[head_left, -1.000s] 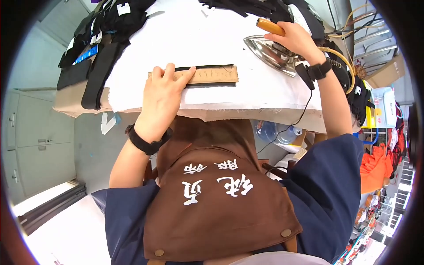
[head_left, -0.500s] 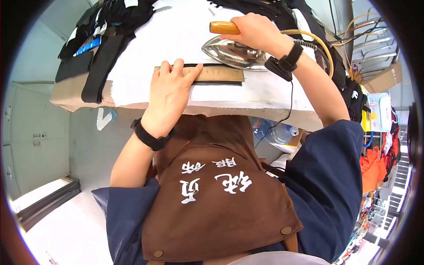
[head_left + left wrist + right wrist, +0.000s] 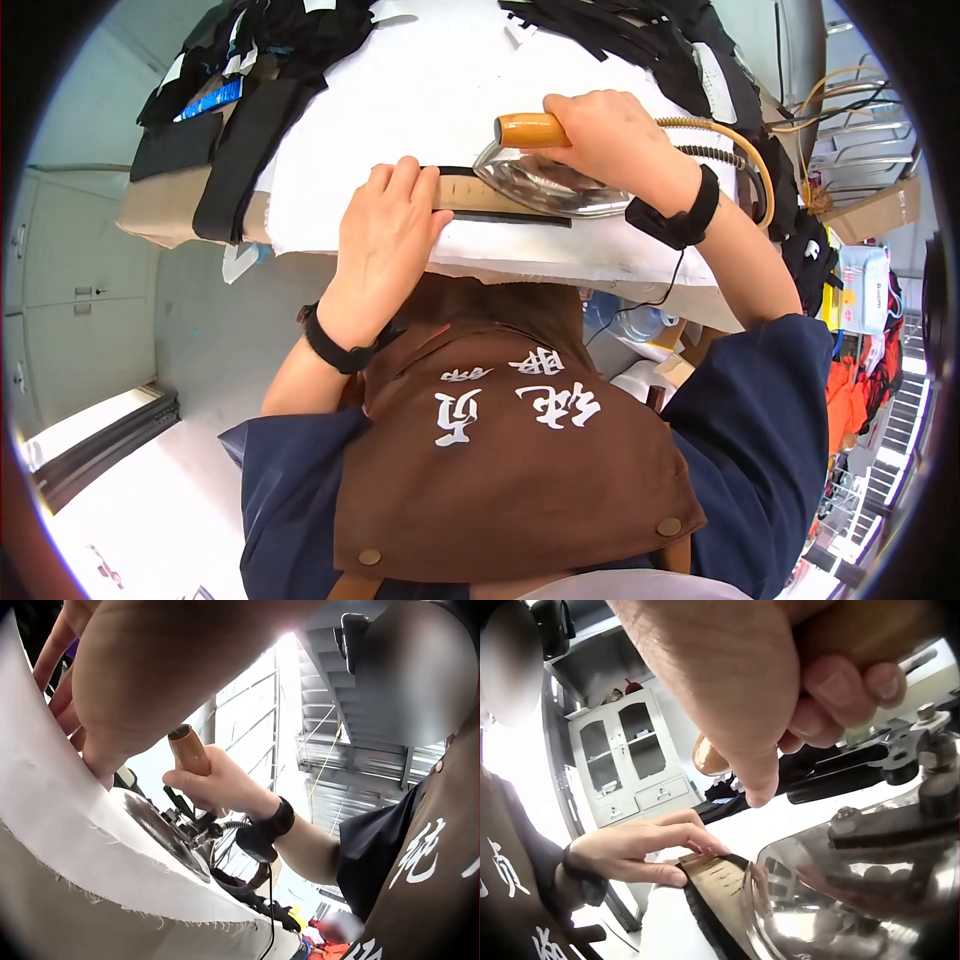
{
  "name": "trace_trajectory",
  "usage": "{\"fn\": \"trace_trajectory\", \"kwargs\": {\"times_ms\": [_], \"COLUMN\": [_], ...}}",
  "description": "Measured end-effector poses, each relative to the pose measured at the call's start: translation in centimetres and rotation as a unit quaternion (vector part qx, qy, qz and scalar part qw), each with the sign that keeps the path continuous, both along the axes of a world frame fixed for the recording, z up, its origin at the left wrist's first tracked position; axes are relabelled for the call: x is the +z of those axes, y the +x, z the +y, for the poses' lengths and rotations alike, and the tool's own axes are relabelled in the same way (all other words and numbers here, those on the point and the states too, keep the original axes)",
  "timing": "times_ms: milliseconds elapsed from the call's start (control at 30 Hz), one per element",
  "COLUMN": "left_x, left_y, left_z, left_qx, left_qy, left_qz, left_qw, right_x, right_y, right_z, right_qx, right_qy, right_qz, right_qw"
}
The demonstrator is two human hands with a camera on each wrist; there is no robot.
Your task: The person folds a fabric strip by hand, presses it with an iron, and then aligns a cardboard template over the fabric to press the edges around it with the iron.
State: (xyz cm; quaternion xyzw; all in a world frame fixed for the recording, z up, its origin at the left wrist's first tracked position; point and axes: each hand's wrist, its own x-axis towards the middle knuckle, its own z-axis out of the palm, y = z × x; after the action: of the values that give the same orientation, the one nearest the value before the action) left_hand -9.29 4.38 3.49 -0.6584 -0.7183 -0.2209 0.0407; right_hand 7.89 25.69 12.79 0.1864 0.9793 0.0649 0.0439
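Iron, centre frame, gripped by right hand; left hand flat on strip. Burn risk: fingertips near soleplate.

3 views of 1 ironing table

The head camera looks steeply down over the apron onto the table in the upper frame. The left wrist camera sits close under its hand, facing across to the iron. The right wrist camera, very near the iron, faces back toward the left hand. All 3 share the iron.
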Motion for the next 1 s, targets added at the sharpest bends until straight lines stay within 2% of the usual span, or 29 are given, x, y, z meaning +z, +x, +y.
{"fn": "trace_trajectory", "kwargs": {"times_ms": [300, 367, 533, 567, 600, 667, 700, 733, 767, 800, 900, 967, 1000], "left_x": [0.1, 0.2, -0.1, 0.4, 1.3, 6.4, 6.5, 6.4, 6.3, 6.3, 6.4, 5.3, 6.0], "left_y": [-0.6, -0.7, -2.1, -3.3, -4.4, -5.3, -7.1, -9.2, -10.6, -11.4, -12.3, -9.9, -8.5], "left_z": [-0.3, -0.4, -1.0, -1.9, -2.8, -7.0, -10.1, -12.5, -12.9, -13.0, -14.1, -15.4, -14.2], "left_qx": [-0.008, -0.014, -0.036, -0.041, -0.046, 0.010, -0.115, -0.236, -0.379, -0.511, -0.509, -0.290, -0.156], "left_qy": [0.012, 0.008, 0.031, 0.044, 0.055, 0.015, 0.048, 0.080, 0.070, 0.059, 0.039, 0.121, 0.075], "left_qz": [0.008, -0.007, -0.030, -0.137, -0.241, -0.345, -0.418, -0.483, -0.524, -0.548, -0.551, -0.576, -0.522], "left_qw": [1.000, 1.000, 0.998, 0.989, 0.968, 0.938, 0.900, 0.840, 0.760, 0.659, 0.661, 0.754, 0.835], "right_x": [-0.2, -0.1, 0.1, 0.3, 0.3, 0.3, 0.4, 0.7, 1.4, 1.3, 1.0, 0.8, 0.6], "right_y": [0.5, 0.3, 0.0, 0.0, 0.0, -0.4, -0.5, -0.7, -1.2, -1.2, -1.0, -0.9, -0.8], "right_z": [0.2, 0.0, 0.6, 0.8, 1.0, 1.3, 1.4, 1.4, 0.9, 1.0, 1.4, 1.6, 1.6], "right_qx": [0.011, 0.010, -0.001, 0.015, 0.032, 0.010, 0.001, -0.006, -0.032, -0.029, -0.019, 0.000, 0.004], "right_qy": [-0.042, -0.021, -0.045, -0.065, -0.085, -0.102, -0.128, -0.154, -0.162, -0.162, -0.183, -0.166, -0.163], "right_qz": [0.058, 0.051, 0.040, 0.039, 0.040, 0.026, 0.015, 0.002, -0.024, -0.023, -0.005, -0.002, 0.002], "right_qw": [0.997, 0.998, 0.998, 0.997, 0.995, 0.994, 0.992, 0.988, 0.986, 0.986, 0.983, 0.986, 0.987]}}
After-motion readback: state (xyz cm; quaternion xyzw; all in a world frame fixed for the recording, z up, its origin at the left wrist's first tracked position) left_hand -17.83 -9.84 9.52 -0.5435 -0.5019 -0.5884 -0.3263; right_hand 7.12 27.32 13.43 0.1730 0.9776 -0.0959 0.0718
